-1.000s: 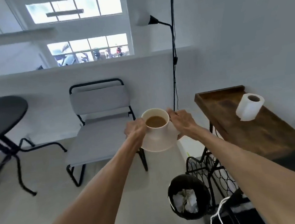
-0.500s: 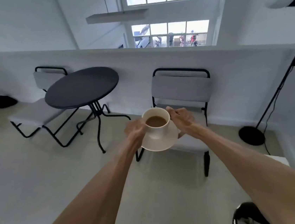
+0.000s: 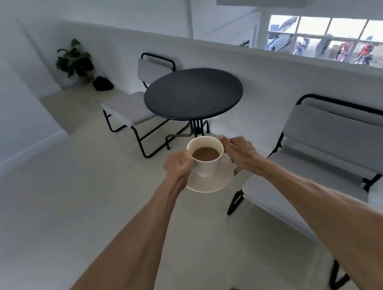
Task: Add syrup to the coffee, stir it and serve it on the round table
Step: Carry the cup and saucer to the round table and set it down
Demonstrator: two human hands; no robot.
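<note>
Both hands carry a white cup point(image 3: 207, 159) on a white saucer point(image 3: 210, 182) out in front of the person, in the air above the pale floor. The cup stands upright on the saucer and holds light brown coffee point(image 3: 205, 154), its surface well below the rim. The left hand point(image 3: 178, 165) is curled closed at the left edge of the saucer, knuckles against the cup's side. The right hand point(image 3: 238, 150) is closed on the right edge of the saucer, with its fingers point(image 3: 227, 143) touching the cup's upper wall near the rim.

The round black table point(image 3: 193, 94) stands beyond the cup, its top bare; the cup is not yet on it and sits in view just below the table's base. A grey chair point(image 3: 131, 106) stands left of the table, partly tucked behind it. A second grey chair point(image 3: 325, 151) stands right of the table, near the right forearm. A potted plant point(image 3: 75, 60) sits in the corner far left of the table, with a dark object point(image 3: 102, 84) on the floor beside it.
</note>
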